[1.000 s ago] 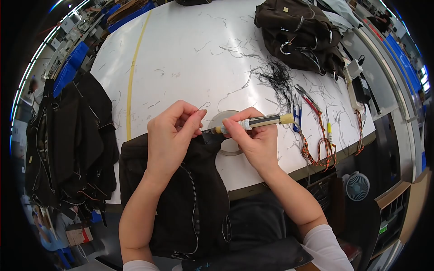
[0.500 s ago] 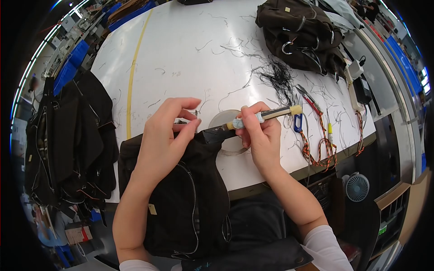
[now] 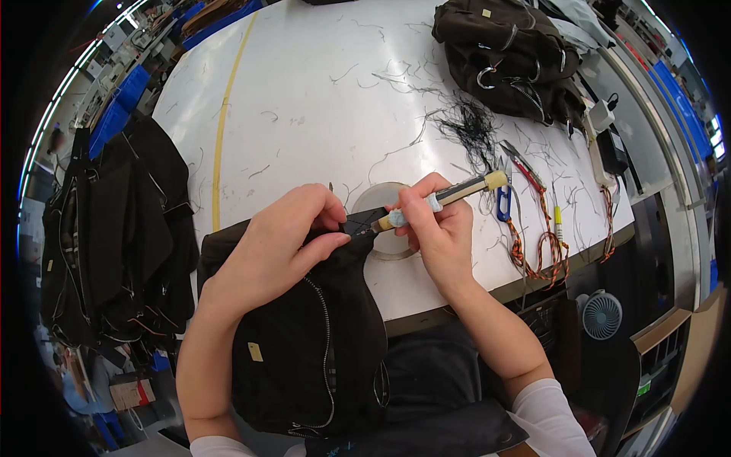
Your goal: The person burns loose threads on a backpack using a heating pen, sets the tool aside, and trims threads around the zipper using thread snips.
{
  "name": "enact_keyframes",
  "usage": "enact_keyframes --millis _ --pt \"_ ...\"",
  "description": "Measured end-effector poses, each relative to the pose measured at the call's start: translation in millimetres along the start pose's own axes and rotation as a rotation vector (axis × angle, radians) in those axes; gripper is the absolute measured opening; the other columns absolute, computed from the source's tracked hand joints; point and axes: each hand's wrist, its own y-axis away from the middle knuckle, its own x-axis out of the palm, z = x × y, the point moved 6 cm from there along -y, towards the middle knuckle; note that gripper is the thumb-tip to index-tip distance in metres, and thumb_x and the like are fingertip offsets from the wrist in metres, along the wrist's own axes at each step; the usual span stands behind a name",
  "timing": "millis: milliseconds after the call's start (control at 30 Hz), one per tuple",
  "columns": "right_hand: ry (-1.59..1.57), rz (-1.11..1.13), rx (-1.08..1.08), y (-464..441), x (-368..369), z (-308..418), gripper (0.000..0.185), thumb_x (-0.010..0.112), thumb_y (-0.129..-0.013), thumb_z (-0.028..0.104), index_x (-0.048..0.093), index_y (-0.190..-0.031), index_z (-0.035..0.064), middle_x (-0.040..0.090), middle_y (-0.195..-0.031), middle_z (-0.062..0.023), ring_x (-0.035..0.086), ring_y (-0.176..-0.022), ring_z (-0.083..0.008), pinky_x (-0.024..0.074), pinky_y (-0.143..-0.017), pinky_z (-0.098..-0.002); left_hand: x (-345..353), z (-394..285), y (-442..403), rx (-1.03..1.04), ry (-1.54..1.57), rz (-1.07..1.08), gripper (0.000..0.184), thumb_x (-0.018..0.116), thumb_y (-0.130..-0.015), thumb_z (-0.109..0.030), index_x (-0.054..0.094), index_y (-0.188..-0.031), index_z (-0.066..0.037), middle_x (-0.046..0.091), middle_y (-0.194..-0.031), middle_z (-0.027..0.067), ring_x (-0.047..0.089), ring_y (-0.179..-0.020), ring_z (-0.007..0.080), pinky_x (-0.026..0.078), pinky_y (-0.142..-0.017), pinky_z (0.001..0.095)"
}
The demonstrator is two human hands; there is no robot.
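Observation:
A dark brown fabric bag (image 3: 293, 343) with a zipper down its front lies on my lap and the table's near edge. My left hand (image 3: 285, 236) is at its top edge, thumb and fingers closed on the strap end (image 3: 364, 224), which carries crossed stitching. My right hand (image 3: 435, 225) grips a slim pen-like tool (image 3: 466, 189) wrapped in pale tape. Its tip meets, or nearly meets, the strap end; exact contact is unclear. Behind the hands a round pale disc (image 3: 392, 247) lies partly hidden on the white table (image 3: 304, 91).
Scissors with a blue handle (image 3: 503, 204), red-handled snips (image 3: 524, 167) and a yellow marker (image 3: 558, 225) lie at right near braided cords. Loose threads (image 3: 468, 126) form a dark heap. More dark bags (image 3: 506, 53) sit at back right and left (image 3: 122, 236). A small fan (image 3: 601, 315) stands below.
My left hand has moved down and right, closing from spread fingers onto the strap end. In my right hand, the tool now tilts more, its tip lower at the stitching.

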Motion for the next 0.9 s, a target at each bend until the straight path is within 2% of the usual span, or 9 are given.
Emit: enact_keyframes --millis 167,467,567,667,900 --pt "-0.024 -0.003 -0.013 0.1 1.7 0.9 0.015 0.062 -0.093 0.013 0.057 -0.085 0.0011 0.060 -0.073 -0.0005 0.056 -0.064 -0.0028 0.0508 -0.056 -0.0198 -2.2 -1.3 -7.2 0.093 -0.109 0.110 0.012 0.064 -0.085 -0.006 0.053 -0.085 0.000 0.056 -0.076 0.0079 0.051 -0.064 0.0173 0.042 -0.060 0.0297" --pt "0.064 0.050 -0.011 0.0 3.6 1.0 0.015 0.066 -0.090 0.013 0.059 -0.084 0.0007 0.062 -0.071 -0.0003 0.058 -0.063 -0.0027 0.0485 -0.055 -0.0169 0.7 1.7 -4.8 0.000 -0.012 0.037 0.012 0.062 -0.087 -0.007 0.052 -0.085 -0.001 0.054 -0.070 0.0068 0.049 -0.062 0.0159 0.039 -0.058 0.0290" --pt "0.073 0.059 -0.017 -0.2 3.1 -1.0 0.015 0.067 -0.089 0.013 0.059 -0.084 0.0007 0.062 -0.071 -0.0006 0.058 -0.064 -0.0023 0.0476 -0.054 -0.0162 0.7 0.8 -5.0 -0.027 -0.028 0.066 0.014 0.061 -0.088 -0.008 0.051 -0.086 0.000 0.055 -0.074 0.0122 0.053 -0.065 0.0262 0.042 -0.061 0.0351" --pt "0.065 0.062 -0.025 -0.1 3.9 -1.1 0.014 0.067 -0.089 0.012 0.059 -0.084 0.0007 0.063 -0.072 -0.0011 0.058 -0.064 -0.0022 0.0472 -0.054 -0.0158 1.2 3.2 -4.6 -0.021 -0.009 0.042 0.013 0.062 -0.087 -0.008 0.052 -0.085 0.000 0.053 -0.071 0.0063 0.049 -0.063 0.0148 0.040 -0.058 0.0284" --pt "0.069 0.053 -0.038 -0.7 4.1 -2.2 0.014 0.066 -0.090 0.012 0.059 -0.084 0.0018 0.063 -0.071 -0.0008 0.058 -0.062 -0.0019 0.0437 -0.051 -0.0148 -1.2 7.3 -4.9 -0.057 0.047 -0.014 0.012 0.062 -0.087 -0.008 0.052 -0.087 0.000 0.055 -0.075 0.0063 0.051 -0.065 0.0143 0.041 -0.059 0.0272"
